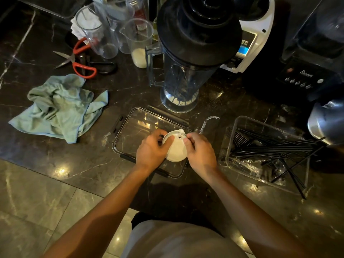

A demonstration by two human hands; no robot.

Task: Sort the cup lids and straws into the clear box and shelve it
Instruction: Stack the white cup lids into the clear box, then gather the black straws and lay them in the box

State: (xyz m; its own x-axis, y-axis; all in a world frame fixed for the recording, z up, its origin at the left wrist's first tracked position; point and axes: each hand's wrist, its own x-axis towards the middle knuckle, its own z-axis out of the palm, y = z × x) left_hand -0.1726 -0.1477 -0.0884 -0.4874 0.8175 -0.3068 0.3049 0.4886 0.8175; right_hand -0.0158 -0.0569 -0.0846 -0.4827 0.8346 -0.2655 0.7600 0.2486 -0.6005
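A white cup lid with a small hole and a tab is held between both hands above a flat clear box lid with black clips, lying on the dark marble counter. My left hand grips the cup lid's left edge. My right hand pinches its right edge near the tab. To the right stands the clear box, holding several black straws; some straws poke out over its right and front rims.
A blender jug with a black top stands just behind the box lid. A green cloth lies at left, red-handled scissors and clear measuring cups behind it. Blender bases and a metal jug line the right.
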